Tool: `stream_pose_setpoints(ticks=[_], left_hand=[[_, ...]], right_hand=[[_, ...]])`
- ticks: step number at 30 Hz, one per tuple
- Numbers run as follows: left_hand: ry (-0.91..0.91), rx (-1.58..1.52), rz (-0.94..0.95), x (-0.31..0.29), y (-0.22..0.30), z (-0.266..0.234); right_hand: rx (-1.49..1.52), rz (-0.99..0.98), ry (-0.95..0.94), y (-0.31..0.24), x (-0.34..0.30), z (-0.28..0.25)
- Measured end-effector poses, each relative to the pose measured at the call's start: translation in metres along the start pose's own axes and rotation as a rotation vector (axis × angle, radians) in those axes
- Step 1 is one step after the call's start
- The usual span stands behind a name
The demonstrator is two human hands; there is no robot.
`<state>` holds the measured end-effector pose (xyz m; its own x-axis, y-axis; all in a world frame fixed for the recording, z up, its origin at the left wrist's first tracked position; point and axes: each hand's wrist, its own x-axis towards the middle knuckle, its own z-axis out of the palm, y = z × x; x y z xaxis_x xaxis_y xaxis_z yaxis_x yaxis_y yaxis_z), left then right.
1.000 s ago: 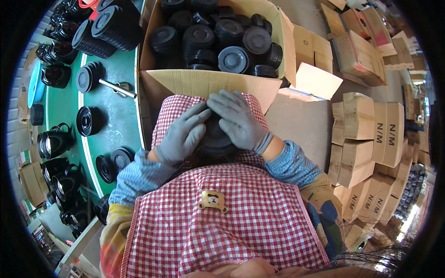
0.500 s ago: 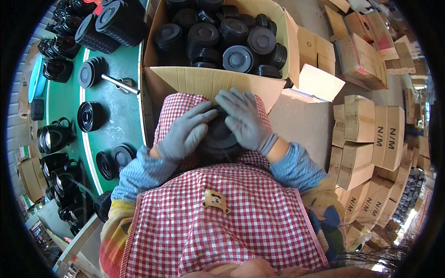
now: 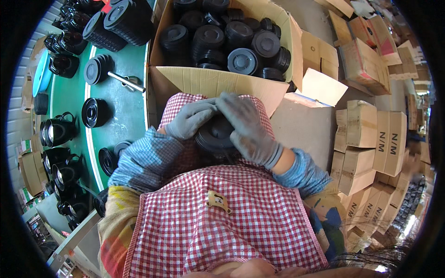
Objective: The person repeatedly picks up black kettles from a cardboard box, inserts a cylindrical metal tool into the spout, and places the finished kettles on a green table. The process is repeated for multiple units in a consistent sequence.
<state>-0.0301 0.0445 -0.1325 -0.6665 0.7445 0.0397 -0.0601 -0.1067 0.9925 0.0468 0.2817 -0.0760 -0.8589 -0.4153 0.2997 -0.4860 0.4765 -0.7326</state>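
Note:
A dark round lid-like piece with a ribbed rim lies in my lap on the checked apron, perhaps atop others; its lower part is hidden. My left hand, in a grey glove, curls its closed fingers over the piece's far left edge. Across its right side reaches my right hand, also gloved. Its fingers are stretched out toward the far edge and somewhat blurred, with the thumb lower on the rim. Both hands' fingertips come close together at the far side; whether they touch cannot be made out.
Beyond my lap stands an open carton full of stacked black lids. The green table at left carries lid stacks, a metal rod and black glossy pots. Closed cartons are piled at right.
My left hand has gone from spread fingers to fingers together at the piece's far edge. The right hand has swung farther across it. The whole view has shifted slightly.

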Motion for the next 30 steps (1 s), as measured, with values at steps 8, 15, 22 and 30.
stream_pose_setpoints(ticks=[8,15,22,30], left_hand=[[0.042,1.133,0.011,-0.033,0.068,0.056],[-0.092,0.133,-0.124,0.014,0.0,-0.011],[-0.387,0.317,-0.521,0.066,0.047,-0.016],[-0.525,0.91,-0.498,0.129,0.062,0.021]], right_hand=[[-0.033,0.162,-0.155,0.081,0.0,0.012],[-0.278,0.009,-0.242,0.004,-0.017,0.017],[-0.363,-0.16,-0.331,0.05,0.007,-0.04],[-0.211,-0.497,-0.319,0.018,0.034,0.01]])
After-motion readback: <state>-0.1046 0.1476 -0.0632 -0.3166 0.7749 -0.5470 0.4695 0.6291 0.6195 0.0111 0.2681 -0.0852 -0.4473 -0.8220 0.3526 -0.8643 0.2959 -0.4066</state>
